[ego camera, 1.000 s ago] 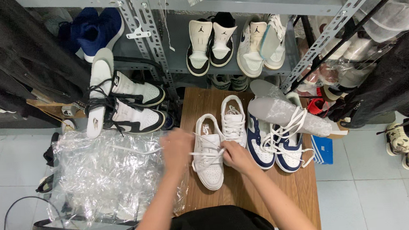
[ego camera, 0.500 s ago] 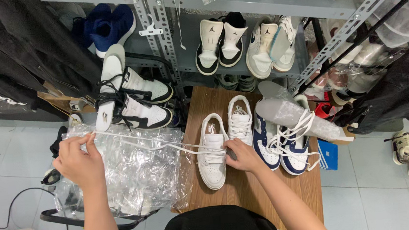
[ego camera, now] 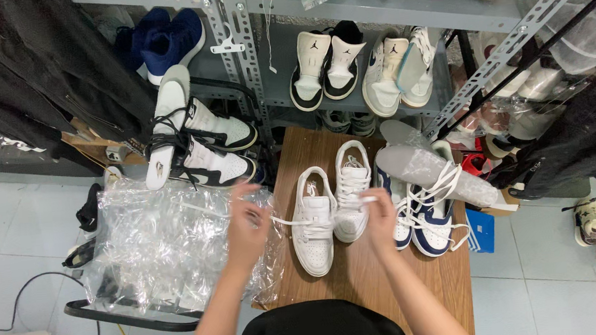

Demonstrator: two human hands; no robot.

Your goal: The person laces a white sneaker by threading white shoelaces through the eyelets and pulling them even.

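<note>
A pair of white low sneakers (ego camera: 314, 223) lies on a small wooden table (ego camera: 364, 283). My left hand (ego camera: 246, 225) is closed on a white shoelace (ego camera: 284, 222) that runs from the nearer sneaker out to the left, over the table's left edge. Just right of that sneaker, my right hand (ego camera: 380, 214) pinches the lace's other end by its tip. The second white sneaker (ego camera: 351, 188) sits slightly farther back, between my hands.
A navy and white pair (ego camera: 415, 215) with loose laces and a grey shoe insert lies at the table's right. A heap of clear plastic bags (ego camera: 155, 249) fills a rack on the left. Black and white high-tops (ego camera: 190, 144) and shelved shoes (ego camera: 357, 67) stand behind.
My left hand, stretched far left with the lace half a second ago, has come back in toward the sneaker. My right hand stayed beside the shoe, now holding a lace tip.
</note>
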